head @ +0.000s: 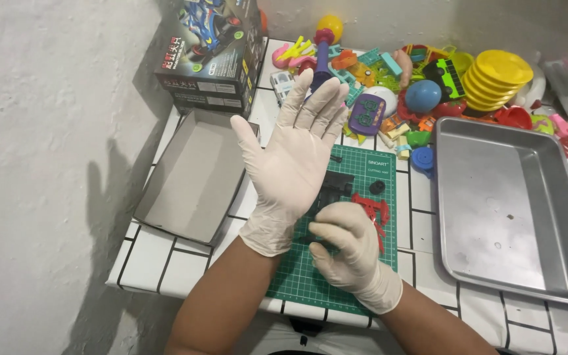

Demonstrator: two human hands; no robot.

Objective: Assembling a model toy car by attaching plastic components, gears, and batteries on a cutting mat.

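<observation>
Both my hands wear white latex gloves. My left hand (pixel 290 158) is raised flat above the table, fingers straight and spread, holding nothing. My right hand (pixel 346 246) curls at the left glove's cuff, and it hides whether the fingers pinch the cuff. Under them lies a green cutting mat (pixel 363 167) with a red plastic part (pixel 375 209), a black part (pixel 336 187) and a small black wheel (pixel 377 187).
An open grey cardboard box lid (pixel 192 177) lies to the left, with a dark toy-car box (pixel 212 52) behind it. A metal tray (pixel 514 210) sits on the right. A heap of bright plastic toys (pixel 422 79) and stacked yellow plates (pixel 497 79) fills the back.
</observation>
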